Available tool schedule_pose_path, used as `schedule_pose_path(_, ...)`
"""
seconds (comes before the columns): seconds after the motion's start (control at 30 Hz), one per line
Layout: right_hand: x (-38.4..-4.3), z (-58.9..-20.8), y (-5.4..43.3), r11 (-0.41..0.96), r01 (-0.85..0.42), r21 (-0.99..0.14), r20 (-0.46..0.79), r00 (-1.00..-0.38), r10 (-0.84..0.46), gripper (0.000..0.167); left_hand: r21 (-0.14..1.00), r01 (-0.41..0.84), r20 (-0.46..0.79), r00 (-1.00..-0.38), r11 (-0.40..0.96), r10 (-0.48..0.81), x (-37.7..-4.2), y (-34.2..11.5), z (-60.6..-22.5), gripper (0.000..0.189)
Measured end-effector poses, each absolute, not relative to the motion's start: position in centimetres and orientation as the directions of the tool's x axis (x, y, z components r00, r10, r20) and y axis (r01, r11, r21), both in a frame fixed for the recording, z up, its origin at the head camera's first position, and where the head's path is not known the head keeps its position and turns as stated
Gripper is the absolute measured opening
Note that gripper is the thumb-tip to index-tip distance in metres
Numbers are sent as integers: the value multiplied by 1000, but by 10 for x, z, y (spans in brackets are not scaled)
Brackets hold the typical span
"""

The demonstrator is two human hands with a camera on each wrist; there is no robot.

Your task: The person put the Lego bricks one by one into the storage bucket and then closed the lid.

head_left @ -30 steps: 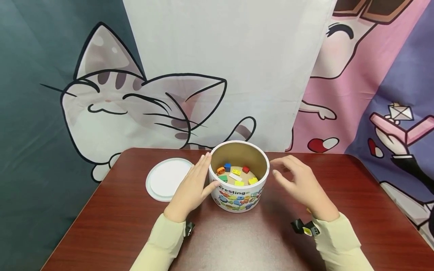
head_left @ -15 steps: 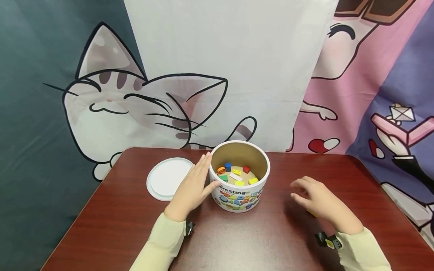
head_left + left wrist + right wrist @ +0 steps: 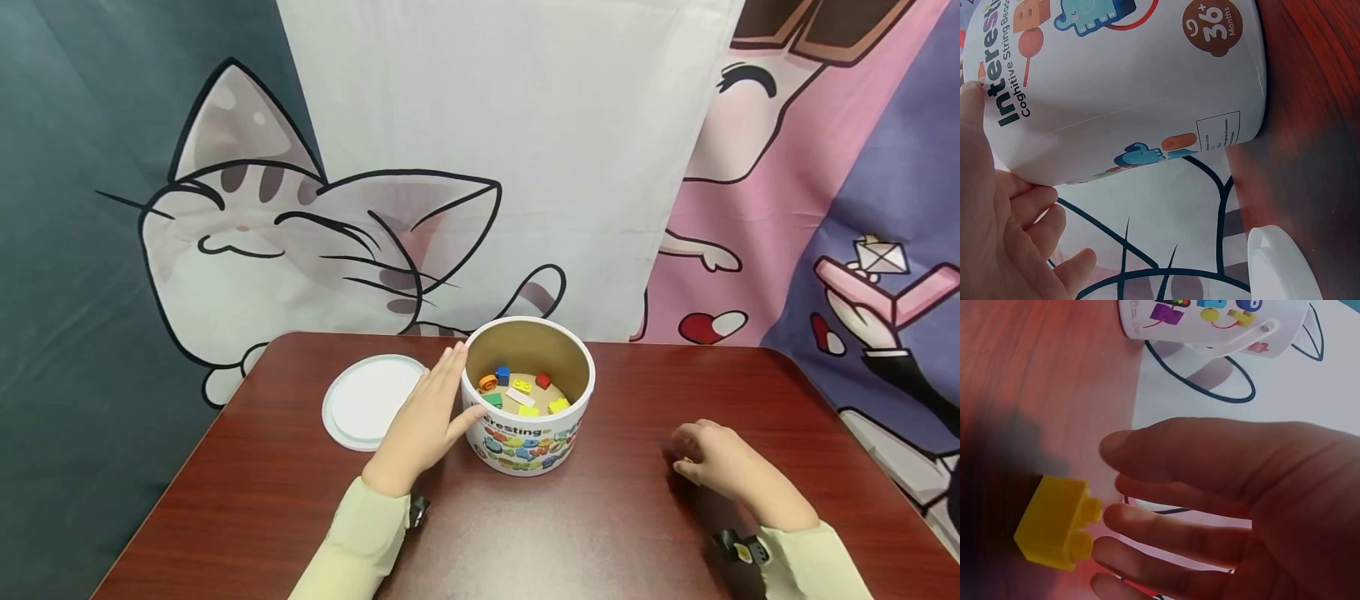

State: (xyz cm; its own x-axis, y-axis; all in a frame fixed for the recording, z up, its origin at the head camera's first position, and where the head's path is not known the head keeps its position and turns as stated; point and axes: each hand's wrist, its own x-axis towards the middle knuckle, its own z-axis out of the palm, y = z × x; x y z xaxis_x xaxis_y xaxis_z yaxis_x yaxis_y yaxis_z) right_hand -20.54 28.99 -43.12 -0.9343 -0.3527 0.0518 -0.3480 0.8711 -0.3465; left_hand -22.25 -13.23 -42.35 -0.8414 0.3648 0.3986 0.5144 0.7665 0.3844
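A round white bucket (image 3: 525,450) with printed toy pictures stands uncovered near the middle of the table. Inside lie several toy bricks: a blue brick (image 3: 502,377), a red brick (image 3: 543,381), a green brick (image 3: 492,401), a white piece (image 3: 520,397), yellow bricks (image 3: 558,406) and an orange round piece (image 3: 487,382). My left hand (image 3: 422,417) rests flat against the bucket's left side, thumb spread toward the front. Low over the table at right, my right hand (image 3: 723,467) has its fingertips right at a studded yellow brick (image 3: 1054,522), which is mostly hidden in the head view.
The white lid (image 3: 375,400) lies on the table left of the bucket, partly behind the left hand. A reddish-brown wooden table (image 3: 600,533) carries everything. Directly behind its far edge hangs a cartoon-printed cloth (image 3: 585,167).
My right hand has moved from beside the bucket's rim to the right and down to the yellow brick. The left hand stays at the bucket.
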Motion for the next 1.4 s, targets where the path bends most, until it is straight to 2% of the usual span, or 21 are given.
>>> schedule_pose_path(0.27, -207, -436, 294, 854, -345, -390, 15, -929, -369, 18, 391, 518, 403, -840, 761, 364, -223, -131, -421, 86)
schedule_pose_path(0.47, -207, -439, 294, 856, -358, -374, 30, -927, -374, 17, 396, 500, 373, -854, 770, 363, -223, -132, -421, 86)
schedule_pose_path(0.8, -210, -440, 292, 866, -335, -370, 25, -936, -351, 17, 396, 507, 391, -847, 766, 359, -223, -133, -420, 87)
schedule_pose_path(1.23, -210, -435, 284, 839, -373, -396, 90, -925, -369, 13, 393, 509, 387, -847, 766, 365, -224, -132, -420, 86)
schedule_pose_path(1.4, -210, -433, 277, 823, -390, -413, 156, -920, -359, 14, 391, 507, 381, -849, 768, 367, -223, -132, -421, 86)
